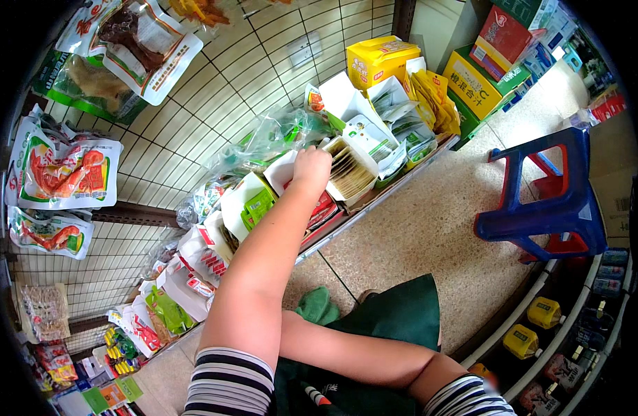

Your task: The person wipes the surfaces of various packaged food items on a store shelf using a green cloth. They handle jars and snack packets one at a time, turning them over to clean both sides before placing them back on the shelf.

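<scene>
My left hand [313,167] is closed at the back left edge of a white carton [370,167] filled with upright, flat brown packets [346,167]. My fingertips are hidden behind the carton's edge. Just left of the wrist, a white-flapped box holds red packets [320,208], partly covered by my forearm. Further left, an open white box [238,200] contains green packets [257,208]. My right forearm [355,348] passes beneath the left arm, which hides the right hand. Near that crossing shows a fuzzy green cloth-like item [318,307].
Snack boxes line the shelf [319,248] against a wire grid [204,112] hung with snack bags [64,171]. Clear plastic wrapping [277,130] lies behind the boxes. A blue and red plastic stool [537,203] stands right, above a rack of bottles [545,312]. Cartons [480,86] are stacked beyond.
</scene>
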`<state>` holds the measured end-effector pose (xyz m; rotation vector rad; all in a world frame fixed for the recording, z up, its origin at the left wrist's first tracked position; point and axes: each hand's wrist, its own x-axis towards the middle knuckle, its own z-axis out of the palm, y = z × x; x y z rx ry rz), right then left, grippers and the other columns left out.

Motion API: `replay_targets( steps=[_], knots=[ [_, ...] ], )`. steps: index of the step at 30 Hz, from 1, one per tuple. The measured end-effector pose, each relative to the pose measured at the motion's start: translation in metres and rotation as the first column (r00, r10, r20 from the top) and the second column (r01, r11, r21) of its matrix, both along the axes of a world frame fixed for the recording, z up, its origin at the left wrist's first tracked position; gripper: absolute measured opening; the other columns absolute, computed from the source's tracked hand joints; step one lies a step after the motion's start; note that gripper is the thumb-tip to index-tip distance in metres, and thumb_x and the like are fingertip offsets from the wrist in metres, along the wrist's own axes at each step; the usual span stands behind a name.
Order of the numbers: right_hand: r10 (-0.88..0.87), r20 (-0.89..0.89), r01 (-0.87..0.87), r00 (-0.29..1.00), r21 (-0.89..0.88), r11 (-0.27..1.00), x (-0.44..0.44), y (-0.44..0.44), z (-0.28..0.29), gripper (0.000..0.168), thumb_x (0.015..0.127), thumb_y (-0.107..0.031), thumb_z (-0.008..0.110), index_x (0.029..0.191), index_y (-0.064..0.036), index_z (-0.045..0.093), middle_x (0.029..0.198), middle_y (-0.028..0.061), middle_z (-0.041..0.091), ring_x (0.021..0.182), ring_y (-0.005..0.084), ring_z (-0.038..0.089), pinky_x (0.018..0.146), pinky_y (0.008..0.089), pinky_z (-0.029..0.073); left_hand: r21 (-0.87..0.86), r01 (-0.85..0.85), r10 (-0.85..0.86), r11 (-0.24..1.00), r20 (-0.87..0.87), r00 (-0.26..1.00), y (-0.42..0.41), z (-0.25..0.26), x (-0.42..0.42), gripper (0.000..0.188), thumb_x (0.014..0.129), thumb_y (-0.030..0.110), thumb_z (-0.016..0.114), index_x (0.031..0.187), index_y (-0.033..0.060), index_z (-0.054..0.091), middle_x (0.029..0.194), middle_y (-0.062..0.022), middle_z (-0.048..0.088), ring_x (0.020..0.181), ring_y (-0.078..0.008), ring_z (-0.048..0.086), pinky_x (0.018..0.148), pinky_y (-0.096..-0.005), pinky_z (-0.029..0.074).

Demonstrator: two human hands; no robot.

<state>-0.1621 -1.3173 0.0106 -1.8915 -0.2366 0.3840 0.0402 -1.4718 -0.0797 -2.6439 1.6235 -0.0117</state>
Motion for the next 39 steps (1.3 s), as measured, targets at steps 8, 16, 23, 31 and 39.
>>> replay_targets(
  steps=[8, 16, 23, 31, 39],
  knots=[
    [0.239, -0.148, -0.268, 0.960, -0.225, 0.937, 0.012, -0.014, 0.014, 0.023, 0.080, -0.013, 0.047, 0.096, -0.003, 0.060, 0.090, 0.0182, 0.063, 0.085, 0.0336, 0.061, 0.067, 0.0409, 0.050, -0.382, -0.593, 0.160, 0.709, -0.732, 0.662, 0.031, 0.056, -0.010, 0.014, 0.087, 0.014, 0.055, 0.094, 0.0066, 0.046, 0.079, -0.0126, 0.059, 0.068, -0.0220, 0.055, 0.062, -0.0333, 0.044],
    [-0.246, 0.021, 0.245, 0.969, -0.213, 0.946, 0.021, -0.032, 0.017, 0.019, 0.076, -0.019, 0.059, 0.084, -0.002, 0.055, 0.080, 0.0190, 0.060, 0.076, 0.0352, 0.059, 0.067, 0.0428, 0.048, -0.698, -0.708, -0.030, 0.102, -0.714, 0.700, 0.202, 0.119, -0.023, 0.009, 0.087, 0.005, 0.053, 0.091, 0.0059, 0.045, 0.088, -0.0055, 0.057, 0.076, -0.0097, 0.054, 0.064, -0.0245, 0.045],
    [-0.877, 0.178, 0.684, 0.447, 0.563, 0.463, 0.041, -0.035, 0.049, 0.020, 0.074, 0.002, 0.060, 0.090, -0.004, 0.050, 0.082, 0.0116, 0.053, 0.076, 0.0244, 0.055, 0.066, 0.0313, 0.044, -0.363, -0.924, -0.300, -0.122, -0.874, 0.383, 0.249, 0.109, -0.093, 0.010, 0.091, 0.010, 0.048, 0.100, 0.0080, 0.044, 0.097, -0.0053, 0.054, 0.088, -0.0130, 0.053, 0.073, -0.0239, 0.044],
    [-0.602, 0.610, 0.690, 0.515, 0.122, 0.714, 0.041, -0.015, 0.047, 0.021, 0.074, 0.000, 0.060, 0.093, -0.008, 0.058, 0.077, 0.0104, 0.052, 0.066, 0.0287, 0.055, 0.056, 0.0367, 0.045, -0.181, -0.978, -0.477, 0.101, -0.872, 0.112, 0.229, 0.121, -0.163, 0.011, 0.094, 0.012, 0.042, 0.104, 0.0082, 0.042, 0.096, -0.0015, 0.050, 0.087, -0.0075, 0.047, 0.076, -0.0223, 0.040],
    [-0.489, -0.550, 0.699, 0.677, 0.689, 0.193, 0.056, -0.056, 0.032, 0.013, 0.087, -0.005, 0.051, 0.099, -0.004, 0.053, 0.089, 0.0022, 0.054, 0.084, 0.0103, 0.050, 0.076, 0.0242, 0.041, -0.529, -0.831, -0.321, 0.172, -0.827, 0.460, 0.294, 0.137, -0.144, 0.014, 0.088, 0.007, 0.053, 0.095, 0.0054, 0.042, 0.085, -0.0021, 0.049, 0.074, -0.0081, 0.047, 0.069, -0.0231, 0.041]
  ],
)
